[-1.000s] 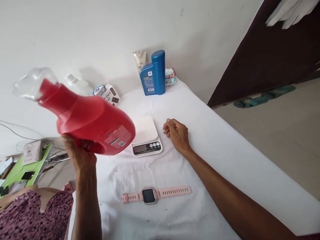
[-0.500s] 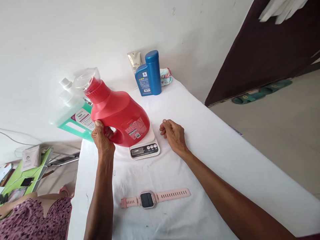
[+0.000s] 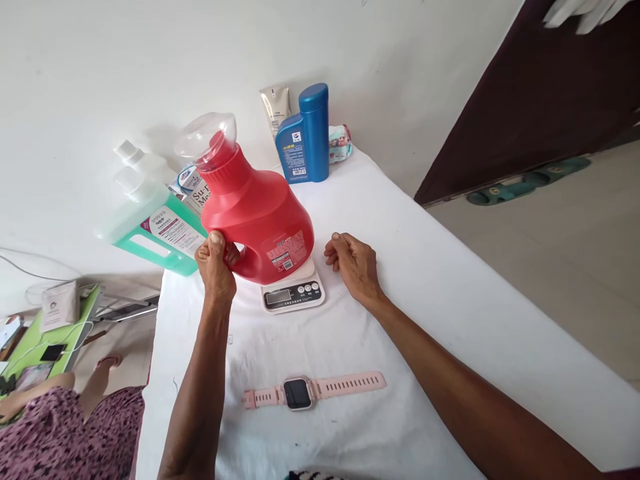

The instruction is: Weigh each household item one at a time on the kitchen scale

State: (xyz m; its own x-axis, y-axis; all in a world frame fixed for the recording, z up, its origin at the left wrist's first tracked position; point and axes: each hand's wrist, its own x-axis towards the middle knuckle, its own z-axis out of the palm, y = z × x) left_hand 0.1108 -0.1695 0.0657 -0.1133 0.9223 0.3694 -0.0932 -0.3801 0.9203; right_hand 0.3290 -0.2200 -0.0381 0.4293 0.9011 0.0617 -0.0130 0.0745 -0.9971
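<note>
My left hand (image 3: 217,267) is wrapped round the handle of a red detergent jug (image 3: 257,213) with a clear cap (image 3: 213,137) on top. The jug leans a little to the left over a white kitchen scale (image 3: 295,293), hiding most of its platform; whether its base rests fully there I cannot tell. To the right of the scale, my right hand (image 3: 354,267) is loosely curled, apart from the jug, with nothing visible in its fingers. A pink-strapped smartwatch (image 3: 297,393) lies flat on the white cloth in front of the scale.
Behind stand a blue bottle (image 3: 315,137), a silvery tube (image 3: 276,107) and a wipes pack (image 3: 340,143). Green liquid jugs (image 3: 167,230) and boxes (image 3: 193,183) are at left. A person in a patterned garment (image 3: 65,433) is beside a green table (image 3: 80,320).
The jug has tipped more upright above the scale, my left hand still on its handle. My right hand stays curled beside the scale. The view has shifted slightly.
</note>
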